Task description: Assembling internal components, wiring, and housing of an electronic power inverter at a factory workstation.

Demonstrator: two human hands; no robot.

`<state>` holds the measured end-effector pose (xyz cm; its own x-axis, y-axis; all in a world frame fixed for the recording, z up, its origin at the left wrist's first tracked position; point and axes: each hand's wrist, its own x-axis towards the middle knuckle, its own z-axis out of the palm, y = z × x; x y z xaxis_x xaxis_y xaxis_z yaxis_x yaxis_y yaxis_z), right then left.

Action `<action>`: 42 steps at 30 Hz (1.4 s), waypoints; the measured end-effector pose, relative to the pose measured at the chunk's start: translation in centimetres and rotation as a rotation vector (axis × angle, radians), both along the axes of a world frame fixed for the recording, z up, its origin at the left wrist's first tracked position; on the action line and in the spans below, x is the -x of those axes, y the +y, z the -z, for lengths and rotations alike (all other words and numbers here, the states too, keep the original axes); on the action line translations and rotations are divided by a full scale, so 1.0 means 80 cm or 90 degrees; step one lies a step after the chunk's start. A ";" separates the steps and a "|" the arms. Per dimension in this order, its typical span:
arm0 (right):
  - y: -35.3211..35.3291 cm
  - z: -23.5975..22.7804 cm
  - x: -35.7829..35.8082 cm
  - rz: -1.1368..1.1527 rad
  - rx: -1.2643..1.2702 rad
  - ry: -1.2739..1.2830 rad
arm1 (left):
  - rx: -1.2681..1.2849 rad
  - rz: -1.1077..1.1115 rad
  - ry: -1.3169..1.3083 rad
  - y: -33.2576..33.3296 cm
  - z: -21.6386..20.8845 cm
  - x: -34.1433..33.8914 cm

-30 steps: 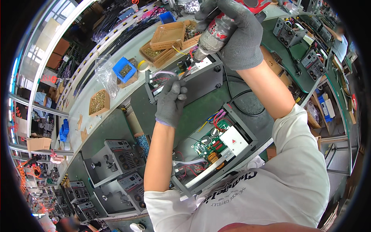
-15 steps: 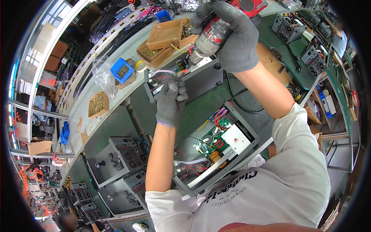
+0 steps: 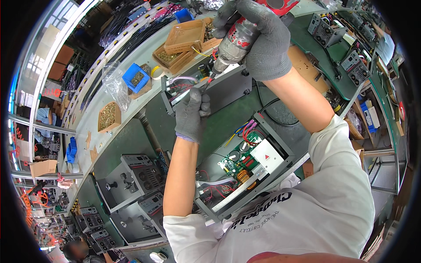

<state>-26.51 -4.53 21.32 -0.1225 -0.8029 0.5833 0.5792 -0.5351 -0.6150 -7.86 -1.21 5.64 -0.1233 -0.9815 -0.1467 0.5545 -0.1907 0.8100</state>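
Note:
My right hand [image 3: 268, 44], in a grey glove, grips a red and grey power driver [image 3: 237, 44], its bit angled down and left. My left hand [image 3: 192, 109], also gloved, has its fingers curled together at the bit's tip, over the near edge of a dark grey metal case [image 3: 226, 93]. Whatever is pinched there is hidden. Wires and parts show inside that case. Closer to my body is a second open case [image 3: 274, 160] with a green circuit board [image 3: 240, 158], a white plate and coloured wires; neither hand touches it.
Cardboard boxes of small fasteners [image 3: 108, 117], a blue bin [image 3: 136, 79] and a plastic bag [image 3: 116, 87] line the bench's far side. More grey cases [image 3: 142, 175] stand at left, others [image 3: 323, 33] at right. A black cable [image 3: 272, 107] lies beside the work. People are farther off.
The picture has shifted slightly left. Both hands and the driver keep nearly the same place at the far case, and the bit shows a little more clearly.

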 end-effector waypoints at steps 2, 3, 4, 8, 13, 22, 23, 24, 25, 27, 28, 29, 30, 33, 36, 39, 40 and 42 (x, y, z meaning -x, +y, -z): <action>0.001 0.000 -0.004 -0.001 -0.050 -0.042 | -0.014 -0.006 0.002 0.001 -0.006 0.002; 0.001 0.001 -0.005 -0.001 -0.050 -0.042 | -0.028 -0.012 0.004 0.001 -0.007 0.002; 0.000 0.003 -0.007 -0.003 -0.055 -0.050 | -0.029 -0.012 0.004 0.001 -0.007 0.002; 0.000 0.005 -0.006 0.007 -0.051 -0.034 | -0.020 0.021 0.074 -0.002 0.003 -0.006; -0.003 0.006 -0.001 0.020 -0.067 0.023 | -0.041 0.022 0.105 -0.005 0.008 -0.005; -0.026 0.001 -0.004 0.061 -0.045 -0.027 | -0.065 -0.072 0.010 -0.003 0.005 -0.004; -0.037 0.004 0.000 0.057 -0.051 -0.008 | -0.072 -0.084 -0.016 -0.005 0.009 -0.005; -0.050 0.013 0.004 0.058 -0.046 -0.006 | -0.079 -0.097 -0.042 -0.007 0.012 -0.007; -0.066 0.022 0.011 0.081 -0.042 0.053 | -0.084 -0.094 -0.035 -0.006 0.007 -0.002; -0.081 0.035 0.020 0.115 -0.067 0.157 | -0.084 -0.089 -0.052 -0.006 0.005 0.004; -0.085 0.041 0.020 0.114 -0.065 0.159 | -0.089 -0.085 -0.072 -0.005 0.005 0.005; -0.090 0.046 0.019 0.115 -0.071 0.169 | -0.076 -0.087 -0.081 -0.006 0.008 0.005; -0.095 0.049 0.018 0.117 -0.078 0.179 | -0.075 -0.088 -0.079 -0.007 0.008 0.005; -0.103 0.049 0.014 0.113 -0.119 0.188 | -0.079 -0.085 -0.083 -0.008 0.011 0.002; -0.109 0.053 0.006 0.094 -0.095 0.194 | -0.072 -0.080 -0.086 -0.008 0.012 -0.001; -0.117 0.047 0.004 0.087 -0.113 0.231 | -0.072 -0.072 -0.095 -0.009 0.010 0.002; -0.120 0.045 0.003 0.083 -0.135 0.258 | -0.076 -0.073 -0.100 -0.009 0.008 0.003; -0.138 0.043 -0.004 0.067 -0.133 0.275 | -0.079 -0.074 -0.105 -0.008 0.008 0.004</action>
